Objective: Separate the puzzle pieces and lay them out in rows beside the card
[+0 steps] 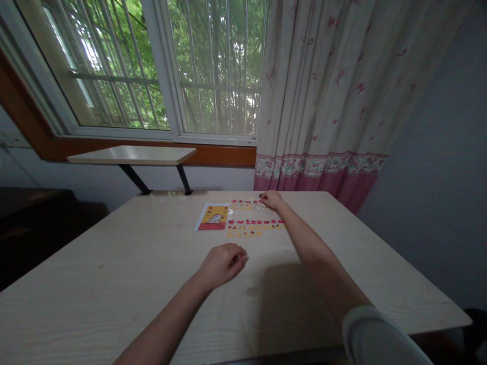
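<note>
Small red and yellow pieces that look like jigsaw puzzle pieces (253, 222) lie in several rows on the pale wooden table. Left of them is a flat picture sheet (215, 218) in yellow and red, with a white animal on it. My right hand (271, 199) stretches to the right end of the farthest rows, its fingers pinched together over the pieces. Whatever is between those fingertips is too small to make out. A small dark round thing (261, 195) shows beside them. Nearer to me, my left hand (223, 263) rests loosely curled on the table below the rows, with nothing visible in it.
A raised shelf (133, 154) on dark legs stands at the table's (114, 274) far left edge. Behind are a barred window (216, 76) and a flowered curtain (315, 101). Dark furniture (38, 228) is at left, and a plain wall (429, 167) at right.
</note>
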Tool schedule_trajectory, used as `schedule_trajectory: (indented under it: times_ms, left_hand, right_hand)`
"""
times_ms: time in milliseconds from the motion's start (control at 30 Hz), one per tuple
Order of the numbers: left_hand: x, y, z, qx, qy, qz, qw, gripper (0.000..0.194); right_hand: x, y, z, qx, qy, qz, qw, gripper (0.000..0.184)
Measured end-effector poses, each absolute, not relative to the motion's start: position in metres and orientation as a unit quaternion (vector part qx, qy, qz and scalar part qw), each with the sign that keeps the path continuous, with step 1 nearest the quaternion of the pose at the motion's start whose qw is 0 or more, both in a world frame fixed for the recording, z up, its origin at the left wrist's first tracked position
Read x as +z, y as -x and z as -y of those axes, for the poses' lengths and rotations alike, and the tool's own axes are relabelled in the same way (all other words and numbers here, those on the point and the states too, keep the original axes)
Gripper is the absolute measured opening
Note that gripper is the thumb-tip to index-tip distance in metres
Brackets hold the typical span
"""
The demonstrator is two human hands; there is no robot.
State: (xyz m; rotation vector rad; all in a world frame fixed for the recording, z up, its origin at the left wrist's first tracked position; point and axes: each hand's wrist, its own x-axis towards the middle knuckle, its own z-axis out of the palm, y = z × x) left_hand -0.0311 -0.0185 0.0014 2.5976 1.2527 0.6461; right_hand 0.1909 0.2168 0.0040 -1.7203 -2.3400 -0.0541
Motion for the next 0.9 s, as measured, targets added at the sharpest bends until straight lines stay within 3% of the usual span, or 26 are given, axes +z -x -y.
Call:
schedule_trajectory:
  times_ms: [600,900]
  left_hand:
    - [0.0,0.032,0.018,0.218,-0.873,-0.429,0.086,0.021]
    - [0.0,0.033,0.02,0.211,-0.873,-0.431,0.086,0.021]
  right_hand:
    - [0.002,-0.191,-0.211,-0.026,0.563,0.821,0.097,0.028]
    - [0.007,-0.193,-0.198,-0.043,0.54,0.829,0.136,0.03]
